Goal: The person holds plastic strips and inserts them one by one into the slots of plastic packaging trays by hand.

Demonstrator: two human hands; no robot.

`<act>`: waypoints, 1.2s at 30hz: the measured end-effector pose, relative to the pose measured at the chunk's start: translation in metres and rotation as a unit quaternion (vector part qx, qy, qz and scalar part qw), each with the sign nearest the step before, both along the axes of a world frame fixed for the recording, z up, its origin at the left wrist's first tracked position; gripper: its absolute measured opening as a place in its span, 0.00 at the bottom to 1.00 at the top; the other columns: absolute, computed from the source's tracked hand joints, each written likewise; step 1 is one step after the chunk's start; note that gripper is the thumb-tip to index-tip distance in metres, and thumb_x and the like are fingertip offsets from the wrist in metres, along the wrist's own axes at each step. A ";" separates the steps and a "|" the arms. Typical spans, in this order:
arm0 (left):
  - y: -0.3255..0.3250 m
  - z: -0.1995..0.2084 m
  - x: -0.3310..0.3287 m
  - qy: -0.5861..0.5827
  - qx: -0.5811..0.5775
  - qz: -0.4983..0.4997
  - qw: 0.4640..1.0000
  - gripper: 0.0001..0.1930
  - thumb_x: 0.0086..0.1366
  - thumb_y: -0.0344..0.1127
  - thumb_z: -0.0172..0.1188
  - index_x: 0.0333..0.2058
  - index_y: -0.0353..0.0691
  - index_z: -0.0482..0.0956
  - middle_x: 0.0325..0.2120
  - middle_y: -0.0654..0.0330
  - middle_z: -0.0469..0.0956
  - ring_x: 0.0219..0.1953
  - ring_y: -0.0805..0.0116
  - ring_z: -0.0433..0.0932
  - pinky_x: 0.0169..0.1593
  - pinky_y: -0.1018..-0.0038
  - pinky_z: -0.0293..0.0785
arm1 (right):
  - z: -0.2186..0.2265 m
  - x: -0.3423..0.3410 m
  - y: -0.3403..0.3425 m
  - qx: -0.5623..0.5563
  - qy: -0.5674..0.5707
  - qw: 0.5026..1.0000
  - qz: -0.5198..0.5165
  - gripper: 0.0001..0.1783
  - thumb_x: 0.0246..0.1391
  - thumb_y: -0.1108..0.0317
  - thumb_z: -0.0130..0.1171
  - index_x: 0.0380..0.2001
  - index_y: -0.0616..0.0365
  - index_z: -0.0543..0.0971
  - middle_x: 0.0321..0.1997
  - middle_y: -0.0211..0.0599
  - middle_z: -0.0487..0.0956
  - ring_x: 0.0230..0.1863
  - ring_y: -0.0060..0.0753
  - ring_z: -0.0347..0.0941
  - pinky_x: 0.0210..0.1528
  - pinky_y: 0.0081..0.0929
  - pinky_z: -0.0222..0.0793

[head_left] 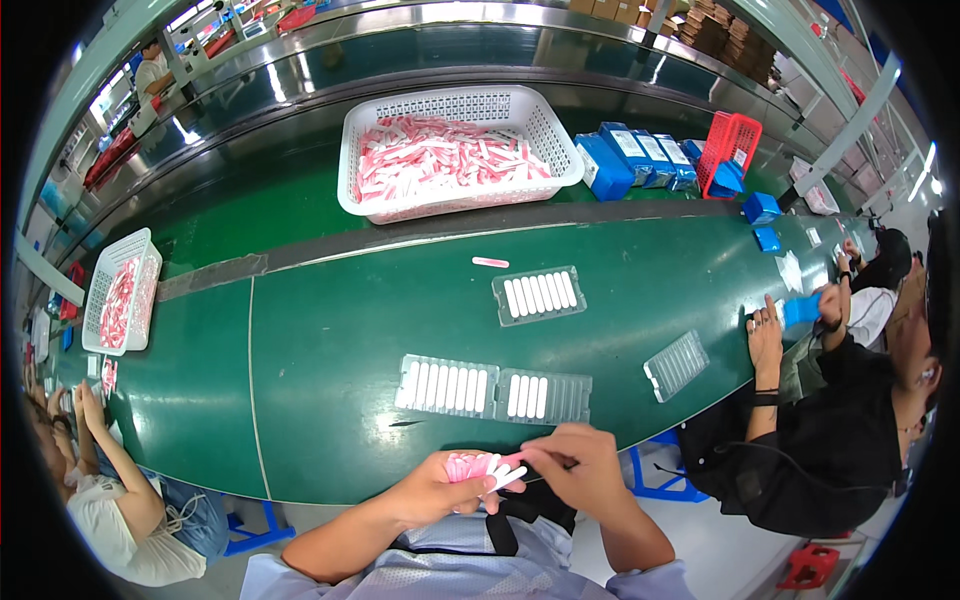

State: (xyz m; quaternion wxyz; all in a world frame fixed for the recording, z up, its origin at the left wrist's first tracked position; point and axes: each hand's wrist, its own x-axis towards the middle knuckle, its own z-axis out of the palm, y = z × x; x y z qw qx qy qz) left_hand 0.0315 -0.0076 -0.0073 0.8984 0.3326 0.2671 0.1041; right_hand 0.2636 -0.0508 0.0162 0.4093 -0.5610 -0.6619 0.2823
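Note:
My left hand (432, 490) is closed around a bundle of small pink-and-white sticks (474, 465), their white ends fanned toward the right. Beside it, my right hand (583, 468) pinches the pink end of one stick at the bundle's edge; its fingertips are partly hidden. Just beyond my hands lies a clear plastic tray in two joined halves. White sticks line its left half (447, 386), and its right half (570, 398) has sticks only in the left slots. Farther off sits another clear tray (540, 318) with a row of white sticks.
A single pink stick (490, 262) lies farther back. At right is a slanted clear tray (677, 367). White baskets (350, 160) (150, 270) hold loose sticks. Blue boxes (605, 170) and a red basket (728, 145) stand behind. Co-workers (800, 430) (120, 500) sit either side.

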 end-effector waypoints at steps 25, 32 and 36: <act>-0.002 0.010 -0.004 0.018 0.162 0.047 0.986 0.31 0.73 0.22 0.50 0.72 0.39 0.54 0.37 0.57 0.84 0.33 0.83 0.74 0.30 0.85 0.63 | -0.003 -0.012 0.003 -0.127 0.042 0.988 0.081 0.09 0.51 0.69 0.71 0.37 0.52 0.87 0.22 0.29 0.73 0.24 0.27 0.71 0.27 0.25 0.66; 0.012 0.034 -0.001 0.011 -0.039 0.008 0.999 0.21 0.75 0.29 0.51 0.64 0.36 0.66 0.39 0.56 0.83 0.29 0.80 0.73 0.28 0.83 0.63 | -0.001 0.000 0.010 0.036 0.022 0.991 0.128 0.12 0.50 0.69 0.70 0.39 0.52 0.85 0.24 0.27 0.74 0.26 0.31 0.71 0.28 0.27 0.65; 0.009 0.015 -0.009 -0.006 -0.008 -0.030 0.999 0.12 0.73 0.29 0.54 0.52 0.32 0.74 0.35 0.55 0.83 0.28 0.74 0.75 0.29 0.80 0.66 | 0.010 0.002 0.014 0.232 -0.096 0.951 0.183 0.13 0.42 0.71 0.74 0.35 0.53 0.85 0.25 0.27 0.76 0.24 0.29 0.72 0.26 0.28 0.61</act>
